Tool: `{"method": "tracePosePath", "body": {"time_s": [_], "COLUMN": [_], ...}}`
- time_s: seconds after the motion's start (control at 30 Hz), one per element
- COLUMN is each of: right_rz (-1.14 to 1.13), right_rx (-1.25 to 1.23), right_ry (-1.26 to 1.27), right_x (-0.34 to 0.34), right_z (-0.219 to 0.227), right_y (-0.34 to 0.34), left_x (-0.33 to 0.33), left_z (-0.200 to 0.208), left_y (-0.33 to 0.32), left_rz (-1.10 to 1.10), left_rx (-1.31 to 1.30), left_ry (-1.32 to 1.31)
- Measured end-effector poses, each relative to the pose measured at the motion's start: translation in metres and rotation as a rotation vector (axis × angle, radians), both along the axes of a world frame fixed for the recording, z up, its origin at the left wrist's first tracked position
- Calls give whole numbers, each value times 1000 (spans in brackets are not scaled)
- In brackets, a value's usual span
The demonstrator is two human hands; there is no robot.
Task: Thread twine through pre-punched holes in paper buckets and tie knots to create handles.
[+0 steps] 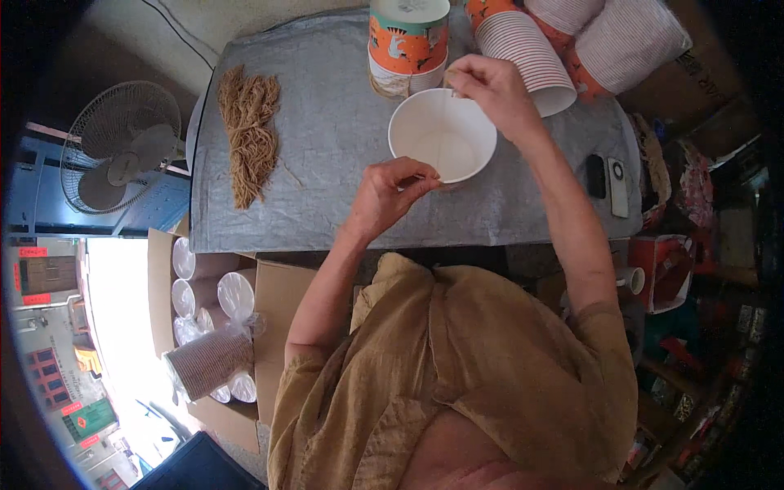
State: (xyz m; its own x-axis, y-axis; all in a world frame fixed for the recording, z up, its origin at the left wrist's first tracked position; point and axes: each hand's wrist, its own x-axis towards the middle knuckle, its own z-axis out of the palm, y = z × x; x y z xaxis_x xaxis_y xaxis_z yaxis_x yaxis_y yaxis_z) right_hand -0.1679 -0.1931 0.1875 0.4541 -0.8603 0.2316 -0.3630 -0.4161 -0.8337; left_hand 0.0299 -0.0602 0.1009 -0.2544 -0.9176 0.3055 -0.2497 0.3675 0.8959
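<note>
A white round paper bucket [400, 135] stands on the grey-covered table with its wide mouth up. At its near rim, my left hand [390, 192] is closed in a pinch. My right hand [494, 91] pinches at the far rim, with a bit of tan string at its fingertips. A thin, faint line of string runs across the bucket's mouth between the two pinches. Just beyond stands a stack of orange and green printed paper buckets [408, 45], tan string hanging by its lower part. A bundle of brown twine [247, 135] lies to the left.
More stacked paper buckets [531, 61] lie at the far right. Two small dark and light devices [608, 184] rest near the table's [327, 122] right edge. Left of it are a fan [122, 151] and, lower, an open carton [278, 327] of wrapped cup stacks [212, 363].
</note>
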Motion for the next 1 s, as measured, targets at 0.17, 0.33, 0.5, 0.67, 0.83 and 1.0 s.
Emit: {"method": "tracePosePath", "body": {"time_s": [0.17, 0.33, 0.5, 0.67, 0.83, 1.0], "right_rz": [113, -15, 19, -70, -75, 64], "right_rx": [-230, -51, 108, 136, -48, -234], "right_ry": [-340, -495, -604, -645, -458, -226], "right_x": [-1, -57, -72, -104, -104, -68], "right_z": [34, -4, -55, -53, 6, 81], "right_y": [21, 37, 56, 34, -7, -70], "left_x": [-1, -13, -34, -29, 27, 64], "left_z": [-2, 16, 20, 25, 70, 103], "left_y": [10, 11, 3, -9, -70, -148], "left_rz": [235, 197, 56, -86, -268, -362], "left_rx": [206, 273, 348, 504, 315, 218], "left_ry": [648, 1174, 1319, 1207, 1349, 1256]}}
